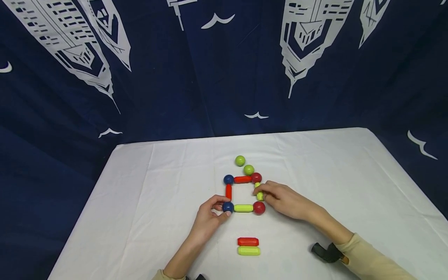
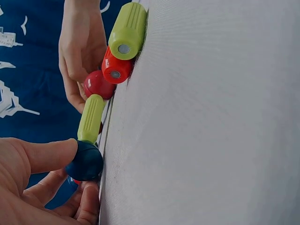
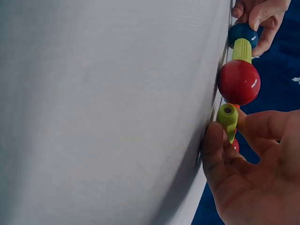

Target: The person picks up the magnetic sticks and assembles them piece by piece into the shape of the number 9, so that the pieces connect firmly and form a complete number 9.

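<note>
My left hand [image 1: 206, 221] pinches the near blue ball [image 2: 85, 161] between thumb and fingers. Between my right hand's [image 1: 288, 201] thumb and fingers is a yellow-green magnetic rod [image 3: 228, 117], on the right side of a square of balls and rods. Its near end sits close by the near red ball [image 1: 259, 208]. Another yellow-green rod [image 1: 243, 208] joins that ball to the blue one. On the left side a red rod [image 1: 228, 192] runs up to the far blue ball [image 1: 228, 179]. A second red rod [image 1: 242, 179] links it with the far red ball [image 1: 256, 177].
Two green balls, one nearer [image 1: 249, 170] and one farther [image 1: 240, 160], lie beyond the square. A loose red rod [image 1: 248, 241] and a yellow-green rod [image 1: 249, 251] lie side by side toward me. The white table [image 1: 168, 182] ends at a dark blue printed curtain [image 1: 157, 97].
</note>
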Action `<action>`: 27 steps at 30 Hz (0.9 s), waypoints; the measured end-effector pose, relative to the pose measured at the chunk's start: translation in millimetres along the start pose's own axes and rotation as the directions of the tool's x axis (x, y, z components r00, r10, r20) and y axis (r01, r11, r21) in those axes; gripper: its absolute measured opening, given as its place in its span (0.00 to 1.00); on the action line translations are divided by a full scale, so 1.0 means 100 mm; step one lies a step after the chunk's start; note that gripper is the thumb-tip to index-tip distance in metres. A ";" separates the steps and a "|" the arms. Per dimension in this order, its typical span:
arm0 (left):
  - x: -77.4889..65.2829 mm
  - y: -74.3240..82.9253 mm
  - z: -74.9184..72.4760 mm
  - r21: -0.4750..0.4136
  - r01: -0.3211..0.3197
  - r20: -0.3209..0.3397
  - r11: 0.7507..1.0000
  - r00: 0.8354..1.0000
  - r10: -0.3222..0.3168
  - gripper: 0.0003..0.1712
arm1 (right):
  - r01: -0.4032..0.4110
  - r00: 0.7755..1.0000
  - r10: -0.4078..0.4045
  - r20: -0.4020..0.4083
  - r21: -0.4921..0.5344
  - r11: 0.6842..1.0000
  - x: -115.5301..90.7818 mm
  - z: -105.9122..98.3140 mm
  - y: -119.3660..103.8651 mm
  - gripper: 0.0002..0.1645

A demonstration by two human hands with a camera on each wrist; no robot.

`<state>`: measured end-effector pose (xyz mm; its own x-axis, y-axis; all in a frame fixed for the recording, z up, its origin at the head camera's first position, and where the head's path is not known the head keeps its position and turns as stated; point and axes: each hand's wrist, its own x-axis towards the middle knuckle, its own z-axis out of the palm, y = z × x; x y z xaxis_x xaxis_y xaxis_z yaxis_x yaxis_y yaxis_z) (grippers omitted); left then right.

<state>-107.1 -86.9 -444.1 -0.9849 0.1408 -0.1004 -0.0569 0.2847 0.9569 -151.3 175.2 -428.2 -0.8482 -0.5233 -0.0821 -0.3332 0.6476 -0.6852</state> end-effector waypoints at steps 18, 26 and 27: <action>0.04 -0.01 0.02 0.050 -0.028 -0.018 0.998 0.999 0.029 0.17 | 0.005 0.999 -0.011 0.048 0.124 0.992 -0.01 0.02 0.03 0.25; 0.06 -0.01 0.03 0.029 -0.018 -0.015 0.999 1.000 0.018 0.17 | -0.001 0.999 -0.007 0.049 0.159 0.987 -0.02 0.04 0.02 0.24; 0.07 -0.01 0.03 0.028 -0.019 -0.016 0.999 1.000 0.019 0.17 | -0.006 0.999 -0.002 0.050 0.161 0.987 -0.02 0.04 0.02 0.24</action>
<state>-113.1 -83.8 -446.7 -0.9883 0.1311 -0.0777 -0.0338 0.3089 0.9505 -148.8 175.6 -432.2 -0.8258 -0.5518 -0.1166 -0.2576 0.5530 -0.7924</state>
